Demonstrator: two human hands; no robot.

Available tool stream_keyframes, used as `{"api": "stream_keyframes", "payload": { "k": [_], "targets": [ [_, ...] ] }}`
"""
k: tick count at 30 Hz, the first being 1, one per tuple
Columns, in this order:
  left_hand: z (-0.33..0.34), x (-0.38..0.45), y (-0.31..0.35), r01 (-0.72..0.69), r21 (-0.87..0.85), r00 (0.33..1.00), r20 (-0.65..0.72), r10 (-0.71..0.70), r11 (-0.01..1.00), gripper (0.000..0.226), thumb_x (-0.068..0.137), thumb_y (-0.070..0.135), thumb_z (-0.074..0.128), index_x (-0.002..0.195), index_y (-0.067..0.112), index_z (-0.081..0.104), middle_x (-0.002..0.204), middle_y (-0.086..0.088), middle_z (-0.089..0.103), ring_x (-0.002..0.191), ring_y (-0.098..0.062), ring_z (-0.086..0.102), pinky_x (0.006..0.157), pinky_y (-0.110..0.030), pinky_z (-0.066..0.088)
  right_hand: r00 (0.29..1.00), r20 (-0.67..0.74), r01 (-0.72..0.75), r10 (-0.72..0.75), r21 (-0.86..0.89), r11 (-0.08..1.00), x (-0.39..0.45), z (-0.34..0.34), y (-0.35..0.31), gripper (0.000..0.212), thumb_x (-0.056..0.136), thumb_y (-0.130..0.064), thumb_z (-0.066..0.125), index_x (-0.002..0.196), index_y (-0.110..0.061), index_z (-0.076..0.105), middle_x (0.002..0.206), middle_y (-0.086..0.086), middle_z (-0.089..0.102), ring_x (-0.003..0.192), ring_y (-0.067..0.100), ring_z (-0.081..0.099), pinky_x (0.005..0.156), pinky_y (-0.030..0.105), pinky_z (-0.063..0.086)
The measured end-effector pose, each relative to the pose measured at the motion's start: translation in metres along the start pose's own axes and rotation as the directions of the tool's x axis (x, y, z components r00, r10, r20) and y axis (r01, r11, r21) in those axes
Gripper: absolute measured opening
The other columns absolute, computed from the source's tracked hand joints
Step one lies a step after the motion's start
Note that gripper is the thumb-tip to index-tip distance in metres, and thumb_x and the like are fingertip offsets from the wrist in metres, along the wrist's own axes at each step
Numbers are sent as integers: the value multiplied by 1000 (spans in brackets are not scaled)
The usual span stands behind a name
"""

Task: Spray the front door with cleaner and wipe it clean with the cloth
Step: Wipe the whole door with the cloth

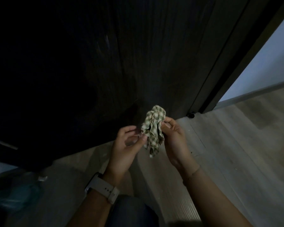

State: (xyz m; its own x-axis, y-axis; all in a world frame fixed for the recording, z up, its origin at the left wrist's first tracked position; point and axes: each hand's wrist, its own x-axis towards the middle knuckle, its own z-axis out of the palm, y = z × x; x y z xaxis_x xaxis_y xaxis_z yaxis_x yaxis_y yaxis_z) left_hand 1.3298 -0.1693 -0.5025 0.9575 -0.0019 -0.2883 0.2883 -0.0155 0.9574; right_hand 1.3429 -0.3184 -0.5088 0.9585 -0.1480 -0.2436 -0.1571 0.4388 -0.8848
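Observation:
The dark wooden front door (138, 63) fills the upper part of the head view, with faint pale streaks near its middle. In front of its lower edge I hold a crumpled green-and-white checked cloth (153, 128) between both hands. My right hand (174, 138) pinches the cloth's upper right side with thumb and fingers. From the left, my left hand (128, 141), with a white watch on the wrist, pinches the cloth with its fingertips. No spray bottle is in view.
Light wood-look floor (236, 153) runs below and to the right of the door. The dark door frame (223, 63) and a pale wall (269, 59) stand at the right. Something bluish-green (15, 194), dim and unclear, lies at the lower left.

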Motion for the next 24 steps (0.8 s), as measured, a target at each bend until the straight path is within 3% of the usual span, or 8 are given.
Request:
{"api": "stream_keyframes", "payload": {
  "k": [2, 5, 9, 12, 16, 19, 21, 24],
  "targets": [
    [3, -1, -1, 24, -22, 999, 32, -24, 999, 32, 80, 12, 74, 109, 19, 62, 93, 4, 73, 90, -8, 68, 76, -20, 50, 998, 29, -52, 51, 19, 998, 0, -1, 2, 26, 99, -7, 47, 119, 7, 54, 109, 22, 66, 96, 28, 65, 84, 33, 56],
    [2, -3, 1, -4, -6, 999, 32, 5, 1000, 13, 86, 4, 67, 90, 16, 69, 79, 5, 72, 76, -5, 66, 68, -15, 49, 987, 51, -153, 150, 49, 987, 0, -6, 1, 32, 101, -10, 44, 126, 7, 52, 121, 26, 63, 110, 37, 62, 97, 45, 51],
    [-10, 0, 11, -12, -93, 1000, 18, 14, 996, 12, 93, 4, 57, 88, 10, 67, 75, 3, 70, 71, -6, 64, 63, -14, 50, 956, 107, -270, 273, -43, 962, 3, -18, -6, 26, 99, -2, 42, 98, -1, 68, 97, 15, 73, 88, 22, 70, 77, 30, 58],
    [-18, 2, 18, -6, -119, 1000, 19, 8, 993, 20, 96, 2, 49, 86, 11, 63, 65, 9, 67, 62, -1, 62, 57, -12, 49, 912, 159, -362, 378, -123, 924, 6, -20, -9, 25, 97, -1, 43, 100, -4, 68, 100, 13, 72, 87, 18, 70, 77, 28, 57],
    [-23, 5, 24, 57, -303, 998, 27, -51, 951, 22, 99, 5, 43, 91, 12, 62, 76, 5, 71, 73, -4, 68, 67, -19, 52, 872, 147, -448, 467, -146, 882, 7, -14, -11, 34, 104, -24, 39, 124, -6, 59, 122, 11, 67, 108, 19, 66, 90, 29, 53],
    [-25, 12, 28, 103, -399, 994, 22, -103, 911, 20, 101, 12, 42, 104, 11, 62, 98, -3, 72, 91, -11, 69, 79, -28, 53, 828, 249, -467, 502, -191, 864, 3, -11, -13, 47, 99, -46, 39, 120, -11, 62, 107, 0, 74, 98, 12, 70, 78, 24, 55],
    [-28, 17, 30, 118, -408, 991, -7, -132, 905, 20, 101, 15, 44, 109, 10, 62, 107, -6, 70, 99, -15, 67, 78, -28, 55, 839, 287, -407, 462, -231, 884, 1, -10, -11, 36, 93, -33, 56, 122, -14, 61, 110, 0, 73, 96, 10, 70, 77, 22, 56],
    [-33, 26, 29, 131, -358, 979, -99, -177, 924, 17, 100, 14, 47, 105, 11, 63, 108, -7, 67, 100, -17, 64, 62, -22, 57, 900, 230, -305, 371, -275, 912, 3, -10, -4, 52, 77, -10, 75, 125, -18, 57, 114, 3, 70, 98, 14, 70, 88, 27, 55]
  ]
}}
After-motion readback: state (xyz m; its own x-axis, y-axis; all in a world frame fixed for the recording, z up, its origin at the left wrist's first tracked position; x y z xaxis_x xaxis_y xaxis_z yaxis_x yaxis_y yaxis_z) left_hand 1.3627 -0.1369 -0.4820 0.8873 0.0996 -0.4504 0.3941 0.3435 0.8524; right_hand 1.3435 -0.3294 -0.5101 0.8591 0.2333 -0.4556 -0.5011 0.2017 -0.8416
